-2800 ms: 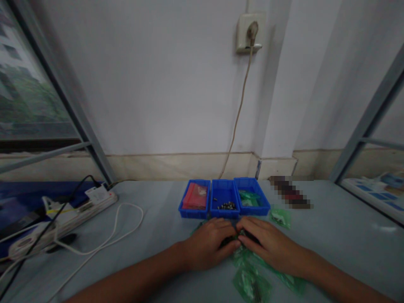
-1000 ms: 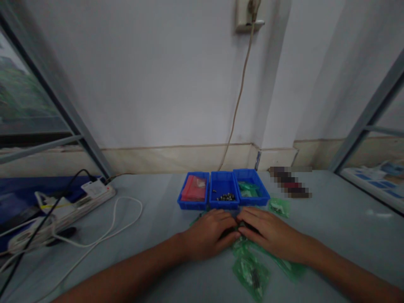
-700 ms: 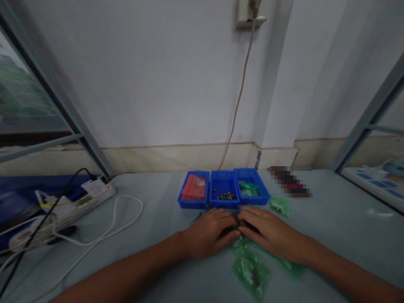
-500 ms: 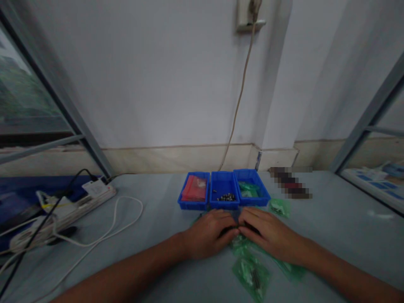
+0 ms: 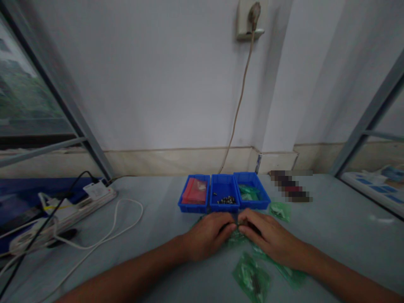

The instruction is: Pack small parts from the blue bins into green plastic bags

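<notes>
While both hands pinch its upper edge, the green bag [image 5: 237, 238] sits low between them.
Thumb and fingers of the left hand [image 5: 208, 235] and right hand [image 5: 268, 235] press together at the tips, nearly meeting. Bare table [image 5: 347, 240] opens wide on the right; on the left, room runs to a white cord [image 5: 142, 209]. Just beyond the fingers, three blue bins [image 5: 222, 185] block the far side; other green bags [image 5: 252, 275] lie nearer the body and under the right wrist.
</notes>
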Motion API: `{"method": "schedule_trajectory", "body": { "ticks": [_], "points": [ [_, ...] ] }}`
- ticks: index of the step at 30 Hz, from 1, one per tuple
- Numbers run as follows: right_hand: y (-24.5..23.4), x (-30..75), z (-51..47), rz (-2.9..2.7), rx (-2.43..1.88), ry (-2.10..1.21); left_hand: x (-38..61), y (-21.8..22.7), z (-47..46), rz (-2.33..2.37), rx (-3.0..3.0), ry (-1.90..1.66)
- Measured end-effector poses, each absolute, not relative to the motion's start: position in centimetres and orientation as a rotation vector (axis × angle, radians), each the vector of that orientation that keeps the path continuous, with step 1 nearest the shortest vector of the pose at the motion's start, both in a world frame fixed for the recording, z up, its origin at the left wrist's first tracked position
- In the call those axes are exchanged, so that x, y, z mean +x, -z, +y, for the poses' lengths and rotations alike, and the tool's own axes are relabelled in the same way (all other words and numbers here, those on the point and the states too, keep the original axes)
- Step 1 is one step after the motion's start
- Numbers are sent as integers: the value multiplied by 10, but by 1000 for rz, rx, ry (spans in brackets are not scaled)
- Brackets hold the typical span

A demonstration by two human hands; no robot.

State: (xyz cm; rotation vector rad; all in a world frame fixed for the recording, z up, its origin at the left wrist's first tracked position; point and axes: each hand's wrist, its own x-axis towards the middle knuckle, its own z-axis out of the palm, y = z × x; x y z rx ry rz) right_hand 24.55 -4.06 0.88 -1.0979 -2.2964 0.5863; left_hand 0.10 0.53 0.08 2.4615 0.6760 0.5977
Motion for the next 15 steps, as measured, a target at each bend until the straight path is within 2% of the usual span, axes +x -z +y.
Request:
{"method": "schedule_trajectory", "body": {
  "ticks": [15],
  "points": [
    [-2, 246, -35, -2258, -1124, -399, -1, -3, 5, 754, 2389, -583]
  ]
}}
